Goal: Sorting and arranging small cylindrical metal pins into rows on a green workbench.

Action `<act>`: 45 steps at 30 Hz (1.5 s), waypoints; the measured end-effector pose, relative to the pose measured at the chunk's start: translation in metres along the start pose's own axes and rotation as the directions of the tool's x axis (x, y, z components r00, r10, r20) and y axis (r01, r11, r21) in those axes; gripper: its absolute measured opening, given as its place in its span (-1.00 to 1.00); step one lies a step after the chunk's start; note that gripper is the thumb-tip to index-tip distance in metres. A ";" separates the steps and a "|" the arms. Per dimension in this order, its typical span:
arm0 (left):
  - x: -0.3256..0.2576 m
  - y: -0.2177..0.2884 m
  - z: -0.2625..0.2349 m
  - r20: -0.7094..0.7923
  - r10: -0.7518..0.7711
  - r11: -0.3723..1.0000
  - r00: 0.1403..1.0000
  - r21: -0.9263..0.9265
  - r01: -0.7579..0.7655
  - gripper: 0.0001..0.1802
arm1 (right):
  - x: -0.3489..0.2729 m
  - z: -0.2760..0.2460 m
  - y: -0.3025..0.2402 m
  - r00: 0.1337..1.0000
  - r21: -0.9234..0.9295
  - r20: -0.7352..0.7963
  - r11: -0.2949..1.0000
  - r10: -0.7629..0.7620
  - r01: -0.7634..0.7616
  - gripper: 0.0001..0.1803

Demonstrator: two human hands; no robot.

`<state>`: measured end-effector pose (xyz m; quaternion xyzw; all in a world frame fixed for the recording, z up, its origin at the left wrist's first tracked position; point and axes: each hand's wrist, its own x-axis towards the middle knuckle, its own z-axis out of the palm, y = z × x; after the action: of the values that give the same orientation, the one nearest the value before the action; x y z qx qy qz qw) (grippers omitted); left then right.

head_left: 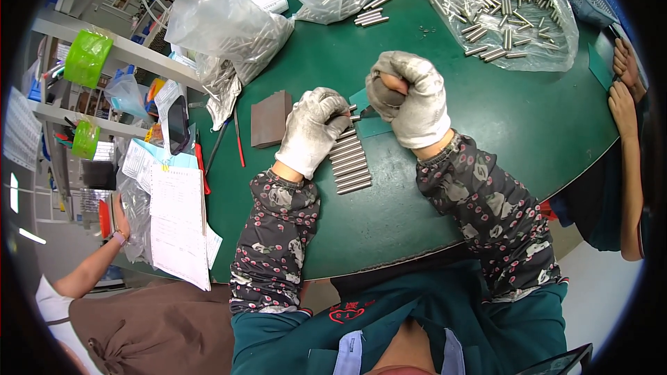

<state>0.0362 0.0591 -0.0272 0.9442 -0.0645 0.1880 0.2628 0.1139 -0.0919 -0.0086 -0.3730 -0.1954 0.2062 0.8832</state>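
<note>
While clear plastic bags [222, 28] of steel pins lie beyond the row of metal rods [349, 160] on the green table [486, 132], the gloved left hand [314, 128] presses on that row's top end. Just right of the row, the gloved right hand [410, 97] is fisted around a dark tool [367, 112]. A brown block [269, 119] sits left of the rods; white papers [177, 222] lie farther left.

- Row of steel pins [349, 163] — short, shiny cylinders lying flat, side by side, touching, on the green table under the left hand.
- Dark handle [390, 94] — upright, mostly hidden inside the right fist.
</note>
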 end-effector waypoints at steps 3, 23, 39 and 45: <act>0.001 0.000 0.002 0.004 -0.021 1.000 1.000 -0.014 0.021 -0.81 | 0.001 -0.002 0.003 1.000 -0.009 -0.012 1.000 -0.020 0.020 -0.62; 0.001 -0.001 0.001 0.022 -0.048 0.999 0.999 -0.007 0.048 -0.88 | 0.000 -0.005 0.000 0.999 0.008 0.043 1.000 0.026 -0.027 -0.66; 0.004 0.000 0.002 0.032 -0.049 0.998 0.998 0.035 0.048 -0.87 | -0.003 0.011 -0.003 0.997 -0.204 0.067 0.979 0.039 -0.024 -0.57; 0.005 0.005 0.000 -0.018 -0.049 0.999 0.999 0.023 0.050 -0.88 | -0.006 0.017 0.002 0.966 -0.391 0.226 0.896 -0.128 0.210 -0.57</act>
<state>0.0397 0.0547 -0.0235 0.9468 -0.0367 0.1903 0.2571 0.1000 -0.0835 -0.0003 -0.5103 -0.3517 0.1181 0.7759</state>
